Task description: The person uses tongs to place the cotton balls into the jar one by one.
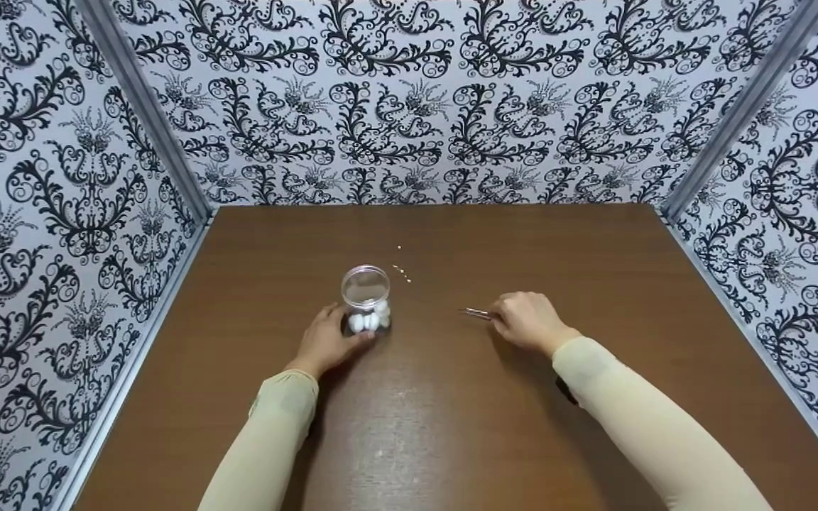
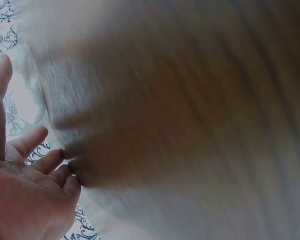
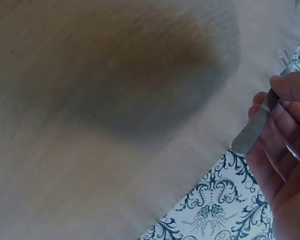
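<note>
A clear jar (image 1: 365, 287) with a round rim stands on the table, with several white oval pieces (image 1: 365, 322) low inside it. My left hand (image 1: 325, 342) holds the jar, fingers along its left side and thumb at the near side. In the left wrist view the jar (image 2: 30, 95) shows pale between thumb and forefinger. Farther right, my right hand (image 1: 528, 323) grips a small metal fork (image 1: 478, 314), its thin tines pointing left toward the jar. The right wrist view shows the fork (image 3: 252, 131) pinched between thumb and fingers, with its flat handle end sticking out.
A few tiny white bits (image 1: 402, 270) lie scattered just beyond the jar to its right. The brown table (image 1: 409, 426) is bounded at the back and both sides by black-and-white patterned walls (image 1: 395, 106) with grey corner posts.
</note>
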A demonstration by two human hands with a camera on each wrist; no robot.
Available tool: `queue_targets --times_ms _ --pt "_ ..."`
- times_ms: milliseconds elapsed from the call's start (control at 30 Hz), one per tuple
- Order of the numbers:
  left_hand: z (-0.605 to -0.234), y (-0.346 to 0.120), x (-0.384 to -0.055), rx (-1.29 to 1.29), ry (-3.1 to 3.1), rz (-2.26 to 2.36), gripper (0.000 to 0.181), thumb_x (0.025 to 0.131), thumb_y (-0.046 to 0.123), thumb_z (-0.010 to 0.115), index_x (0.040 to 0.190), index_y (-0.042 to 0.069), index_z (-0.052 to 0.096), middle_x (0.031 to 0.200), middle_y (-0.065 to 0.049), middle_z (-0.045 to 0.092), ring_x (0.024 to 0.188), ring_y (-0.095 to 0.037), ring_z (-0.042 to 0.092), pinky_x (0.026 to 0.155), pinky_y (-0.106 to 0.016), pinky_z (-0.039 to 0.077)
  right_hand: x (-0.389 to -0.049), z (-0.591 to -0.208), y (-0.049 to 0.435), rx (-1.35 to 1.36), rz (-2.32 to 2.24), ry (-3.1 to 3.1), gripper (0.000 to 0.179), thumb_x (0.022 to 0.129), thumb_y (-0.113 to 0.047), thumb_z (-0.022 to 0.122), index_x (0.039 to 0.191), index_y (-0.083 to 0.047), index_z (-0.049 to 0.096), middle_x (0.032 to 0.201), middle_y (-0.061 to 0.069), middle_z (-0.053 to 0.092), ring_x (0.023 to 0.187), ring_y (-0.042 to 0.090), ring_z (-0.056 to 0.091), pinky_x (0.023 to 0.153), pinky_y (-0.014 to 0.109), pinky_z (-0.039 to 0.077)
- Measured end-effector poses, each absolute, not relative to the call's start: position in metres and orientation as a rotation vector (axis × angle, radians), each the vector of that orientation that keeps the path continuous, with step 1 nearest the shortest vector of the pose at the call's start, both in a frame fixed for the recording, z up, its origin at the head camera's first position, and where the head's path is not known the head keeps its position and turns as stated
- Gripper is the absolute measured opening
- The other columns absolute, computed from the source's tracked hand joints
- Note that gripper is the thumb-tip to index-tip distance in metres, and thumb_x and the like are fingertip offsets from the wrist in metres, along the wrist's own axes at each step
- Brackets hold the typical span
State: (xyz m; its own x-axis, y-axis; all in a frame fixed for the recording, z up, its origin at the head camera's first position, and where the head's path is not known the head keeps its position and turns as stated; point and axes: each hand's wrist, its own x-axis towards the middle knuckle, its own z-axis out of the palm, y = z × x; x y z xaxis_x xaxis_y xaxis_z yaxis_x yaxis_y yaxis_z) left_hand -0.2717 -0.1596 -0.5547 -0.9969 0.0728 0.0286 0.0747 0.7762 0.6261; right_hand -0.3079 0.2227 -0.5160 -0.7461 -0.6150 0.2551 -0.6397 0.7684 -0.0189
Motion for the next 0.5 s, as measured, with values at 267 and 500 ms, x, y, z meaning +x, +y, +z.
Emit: queue_targets --times_ms 267,500 --pt "-0.5543 -0.1589 -0.2713 -0.106 -2.957 -1.052 0.077 0.085 0.049 0.077 0.145 0.009 0.051 0.150 -0.024 0.040 0.137 -0.041 0.038 0.108 -0.059 0.030 -0.3073 -0.5233 0.2197 1.027 0.174 -2.722 0.005 0.082 -0.015 0.077 0.081 -0.015 0.072 0.074 -0.003 0.062 0.064 0.021 0.062 0.054 0.044 0.051" --pt "-0.5532 -0.1594 -0.2713 -0.106 -2.955 -1.052 0.078 0.084 0.049 0.077 0.145 0.009 0.050 0.150 -0.023 0.041 0.137 -0.041 0.038 0.109 -0.057 0.031 -0.3075 -0.5243 0.2142 1.050 0.202 -2.733 0.006 0.082 -0.014 0.078 0.080 -0.013 0.072 0.073 -0.002 0.063 0.062 0.021 0.061 0.053 0.044 0.051"
